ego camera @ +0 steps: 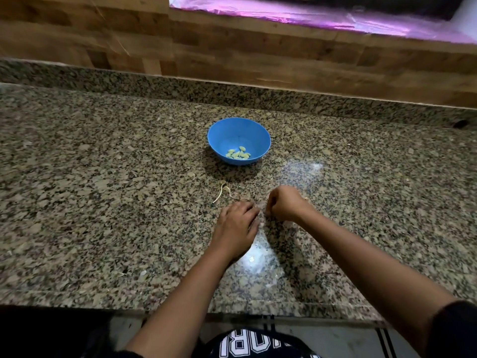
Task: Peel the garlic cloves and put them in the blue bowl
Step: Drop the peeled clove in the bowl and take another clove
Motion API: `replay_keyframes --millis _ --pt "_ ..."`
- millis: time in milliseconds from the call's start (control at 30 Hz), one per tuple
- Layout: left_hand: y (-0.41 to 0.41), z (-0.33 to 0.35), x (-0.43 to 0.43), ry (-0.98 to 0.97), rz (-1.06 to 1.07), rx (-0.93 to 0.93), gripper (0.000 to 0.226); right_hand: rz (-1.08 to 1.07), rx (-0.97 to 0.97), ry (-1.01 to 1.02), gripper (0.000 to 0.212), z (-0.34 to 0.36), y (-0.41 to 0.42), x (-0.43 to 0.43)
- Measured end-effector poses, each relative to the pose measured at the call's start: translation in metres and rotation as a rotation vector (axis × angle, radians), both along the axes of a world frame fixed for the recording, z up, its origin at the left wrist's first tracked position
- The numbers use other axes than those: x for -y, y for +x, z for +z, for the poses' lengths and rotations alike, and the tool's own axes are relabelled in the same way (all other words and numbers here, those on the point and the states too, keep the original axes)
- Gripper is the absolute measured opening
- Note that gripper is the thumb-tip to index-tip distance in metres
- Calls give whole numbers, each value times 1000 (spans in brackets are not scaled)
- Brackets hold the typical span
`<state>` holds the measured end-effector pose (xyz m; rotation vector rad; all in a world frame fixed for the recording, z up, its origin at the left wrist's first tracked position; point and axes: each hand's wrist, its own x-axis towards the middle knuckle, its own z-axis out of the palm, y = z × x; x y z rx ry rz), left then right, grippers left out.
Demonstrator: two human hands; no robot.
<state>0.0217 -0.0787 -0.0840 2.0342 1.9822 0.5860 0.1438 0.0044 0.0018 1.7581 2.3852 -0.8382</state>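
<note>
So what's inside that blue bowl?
Pale peeled garlic cloves lie heaped in the blue bowl, toward its near side. Anything beneath the heap is covered by them.

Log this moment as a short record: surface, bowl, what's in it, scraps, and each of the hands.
surface: speckled granite counter
bowl: blue bowl, upright, untouched
in bowl: small heap of peeled garlic cloves
scraps: dry stem and skin on the counter, on the person's side of the bowl
left hand: low over the counter, fingers bent
right hand: fingers curled, close beside the left hand
held item: too blurred to tell
</note>
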Motion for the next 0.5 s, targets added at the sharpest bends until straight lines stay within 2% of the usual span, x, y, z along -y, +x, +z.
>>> replay_keyframes --millis 133,300,500 --pt "1 -2 0 65 10 19 41 14 22 -11 8 7 -6 -10" --pt "2 -4 1 100 22 12 42 166 154 87 15 2 -9 -12" --pt "4 -1 2 78 31 27 41 298 237 189 10 -2 -20 -7"
